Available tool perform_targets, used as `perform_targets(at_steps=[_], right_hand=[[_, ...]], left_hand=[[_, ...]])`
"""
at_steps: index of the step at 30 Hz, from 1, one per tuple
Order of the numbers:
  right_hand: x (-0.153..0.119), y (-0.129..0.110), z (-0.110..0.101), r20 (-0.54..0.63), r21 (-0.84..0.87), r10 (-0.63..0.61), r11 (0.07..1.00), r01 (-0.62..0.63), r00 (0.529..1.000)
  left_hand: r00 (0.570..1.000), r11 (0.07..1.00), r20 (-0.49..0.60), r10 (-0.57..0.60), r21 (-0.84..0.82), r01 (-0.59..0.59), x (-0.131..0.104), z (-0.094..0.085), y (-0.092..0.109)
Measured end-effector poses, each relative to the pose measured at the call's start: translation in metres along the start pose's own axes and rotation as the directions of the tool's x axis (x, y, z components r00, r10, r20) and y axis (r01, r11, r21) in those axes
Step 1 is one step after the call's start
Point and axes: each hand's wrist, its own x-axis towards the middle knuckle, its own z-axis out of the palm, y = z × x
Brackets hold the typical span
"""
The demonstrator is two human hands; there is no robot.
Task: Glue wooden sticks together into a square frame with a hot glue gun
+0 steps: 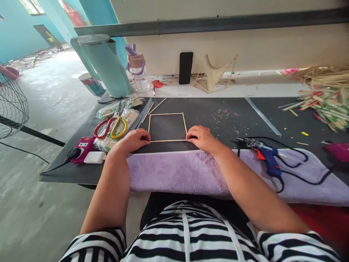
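Note:
A square frame of thin wooden sticks [167, 114] lies flat on the dark tabletop [218, 142]. My left hand [135, 140] pinches its near left corner between thumb and fingers. At the near right corner my right hand [201, 138] pinches the frame in the same way. The near stick runs between both hands, just beyond the folded purple towel [177, 171]. Left of the frame are a few grey strips [144, 113] and another thin stick [158, 106].
Scissors [117, 127] rest on bagged sticks by a pink power strip [85, 145]. A blue glue gun [268, 160] with its cord lies on the towel at right. Behind stand a kettle [109, 65], bottle [139, 72], phone [185, 68] and stick model [215, 74]. Loose sticks [331, 105] fill the far right.

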Motion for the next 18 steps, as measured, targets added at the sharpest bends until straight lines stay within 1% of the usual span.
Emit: perform_targets(at_steps=[7,12,14,15,17,18], right_hand=[[0.0,-0.004,0.001,-0.019,-0.013,-0.007,1.0,0.007,1.0],[-0.001,-0.006,-0.002,0.0,-0.012,-0.004,1.0,0.004,1.0],[-0.001,-0.007,-0.002,0.008,-0.005,-0.009,1.0,0.009,1.0],[-0.001,-0.007,-0.003,0.012,0.001,-0.011,1.0,0.011,1.0],[-0.001,-0.006,-0.002,0.018,0.014,-0.011,1.0,0.01,1.0],[-0.001,-0.005,-0.002,0.019,0.02,-0.007,1.0,0.006,1.0]], left_hand=[[1.0,1.0,-0.014,-0.003,0.002,0.003,-0.002,-0.003,0.005],[1.0,0.999,-0.002,-0.002,-0.04,0.002,-0.003,-0.002,0.001],[0.998,0.994,-0.029,-0.047,-0.105,0.044,-0.002,0.0,0.0],[0.994,0.987,-0.063,-0.088,-0.14,0.078,-0.001,0.0,-0.001],[0.969,0.97,-0.154,-0.195,-0.177,0.167,0.004,0.0,0.0],[0.946,0.96,-0.201,-0.255,-0.173,0.222,0.008,-0.002,0.002]])
